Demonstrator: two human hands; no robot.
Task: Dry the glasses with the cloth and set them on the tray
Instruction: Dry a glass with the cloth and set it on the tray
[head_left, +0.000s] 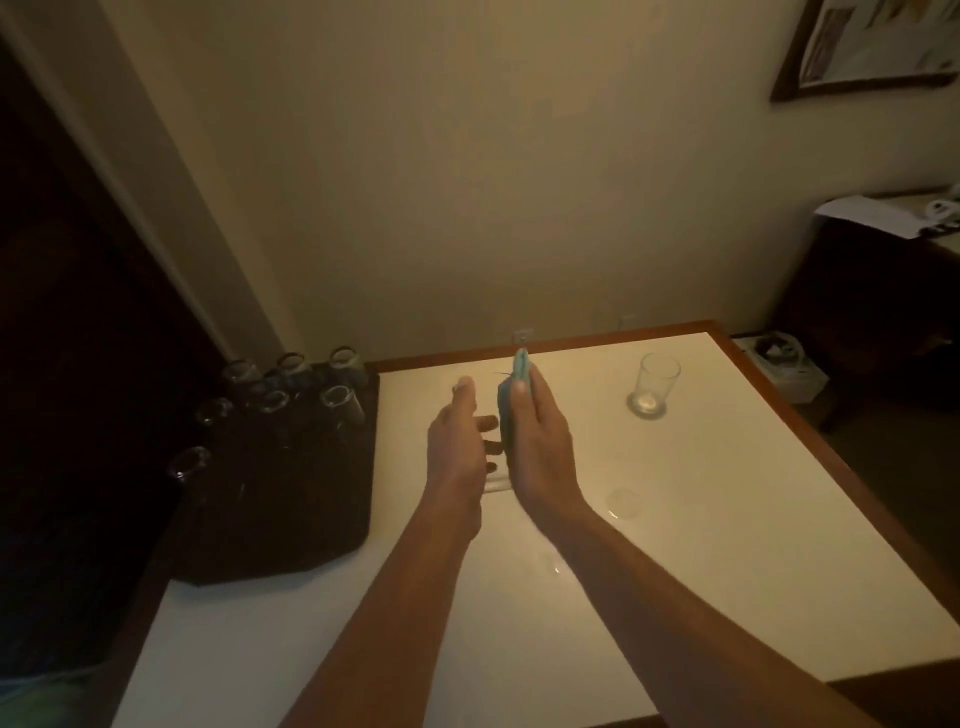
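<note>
Your right hand (535, 441) holds the teal cloth (511, 402), fingers extended flat along it and thumb on top, so it looks pressed and pinched rather than balled up, likely to keep a flat wiping face ready. Your left hand (460, 441) sits just beside it, fingers (488, 423) loosely spread and reaching toward the cloth; whether they grip anything you cannot tell, though a faint clear shape (496, 483) under the hands may be a glass. One drinking glass (655, 384) stands upright, apart on the white tabletop (727, 545) to your right, probably waiting to be dried. The dark tray (291, 519) on the left carries about eight glasses (280, 384), upright, grouped at its far end, count uncertain in the dim light
</note>
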